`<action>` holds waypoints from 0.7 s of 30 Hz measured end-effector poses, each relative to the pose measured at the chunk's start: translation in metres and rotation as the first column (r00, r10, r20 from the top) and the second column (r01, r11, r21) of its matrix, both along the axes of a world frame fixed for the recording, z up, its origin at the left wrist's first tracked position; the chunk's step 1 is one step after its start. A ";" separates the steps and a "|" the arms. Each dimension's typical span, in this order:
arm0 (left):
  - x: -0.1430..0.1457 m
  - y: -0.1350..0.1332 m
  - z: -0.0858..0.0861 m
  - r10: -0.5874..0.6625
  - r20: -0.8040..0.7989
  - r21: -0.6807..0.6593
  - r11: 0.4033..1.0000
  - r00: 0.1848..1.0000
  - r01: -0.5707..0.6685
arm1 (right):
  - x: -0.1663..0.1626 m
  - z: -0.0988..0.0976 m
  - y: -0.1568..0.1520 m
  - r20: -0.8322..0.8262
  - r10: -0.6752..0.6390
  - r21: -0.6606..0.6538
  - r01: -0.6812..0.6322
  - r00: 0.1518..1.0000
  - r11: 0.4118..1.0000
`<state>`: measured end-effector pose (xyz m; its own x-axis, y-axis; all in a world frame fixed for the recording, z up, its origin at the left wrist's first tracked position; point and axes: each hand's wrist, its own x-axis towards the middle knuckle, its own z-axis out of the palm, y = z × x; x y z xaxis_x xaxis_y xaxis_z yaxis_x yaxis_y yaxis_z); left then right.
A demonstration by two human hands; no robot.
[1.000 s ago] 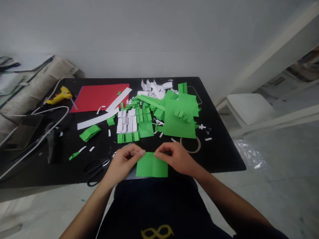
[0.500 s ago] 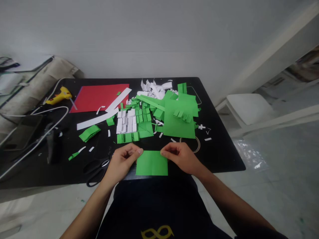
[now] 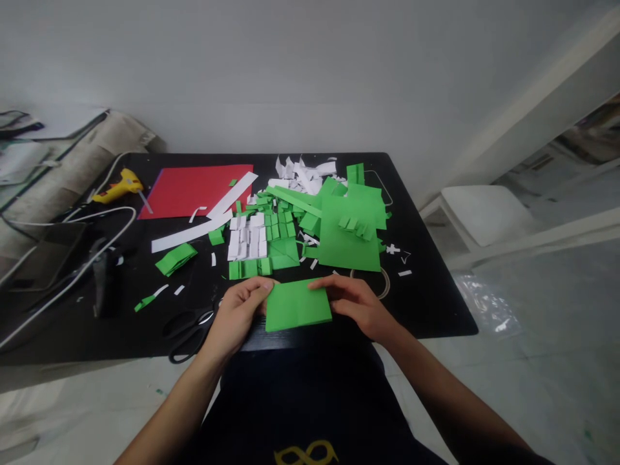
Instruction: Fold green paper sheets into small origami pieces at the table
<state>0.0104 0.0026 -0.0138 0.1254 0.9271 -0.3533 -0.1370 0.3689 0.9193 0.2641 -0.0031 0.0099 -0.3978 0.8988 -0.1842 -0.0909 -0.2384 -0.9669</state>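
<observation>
A rectangular piece of green paper (image 3: pixel 297 306) with a faint crease down its middle is held above the table's near edge. My left hand (image 3: pixel 246 308) pinches its left side, thumb on top. On the right, my right hand (image 3: pixel 356 302) touches the upper right part, index finger lying along the top edge and thumb at the right side. The fingers beneath the paper are hidden. Just left of my left wrist lie black-handled scissors (image 3: pixel 188 332). Beyond the paper sit folded white strips (image 3: pixel 247 237) and folded green strips (image 3: pixel 249 267).
Larger green sheets (image 3: pixel 349 242) lie right of centre, with white paper scraps (image 3: pixel 303 175) behind. A red sheet (image 3: pixel 194 187) and a yellow glue gun (image 3: pixel 121 186) are at the left, near a white cable (image 3: pixel 109 223). A white stool (image 3: pixel 484 213) stands right of the table (image 3: pixel 426 290).
The green paper has tilted, its right side turning slightly upward. My right hand has shifted from pinching the top right corner to a grip with the index finger stretched along the top.
</observation>
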 end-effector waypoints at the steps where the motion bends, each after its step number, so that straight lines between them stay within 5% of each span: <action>1: 0.000 0.000 0.000 -0.011 -0.001 -0.005 1.000 1.000 0.010 | -0.001 0.001 0.000 0.012 -0.002 -0.008 0.002 1.000 1.000; 7: -0.003 -0.003 0.005 -0.075 -0.034 0.026 0.997 0.997 0.076 | -0.003 0.004 0.001 0.069 -0.041 -0.049 0.045 0.997 0.998; 14: -0.006 -0.006 0.010 -0.080 0.183 0.005 0.997 0.980 0.081 | -0.003 -0.002 0.001 -0.097 -0.085 -0.114 0.074 0.992 0.991; 21: -0.006 -0.009 0.013 -0.207 0.184 0.101 0.976 0.961 0.191 | -0.004 -0.002 0.000 0.028 -0.112 -0.036 0.113 0.993 0.993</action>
<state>0.0045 -0.0061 -0.0003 0.3679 0.9012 -0.2291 -0.2453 0.3317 0.9109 0.2600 -0.0029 0.0080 -0.2890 0.9300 -0.2272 -0.0942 -0.2638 -0.9600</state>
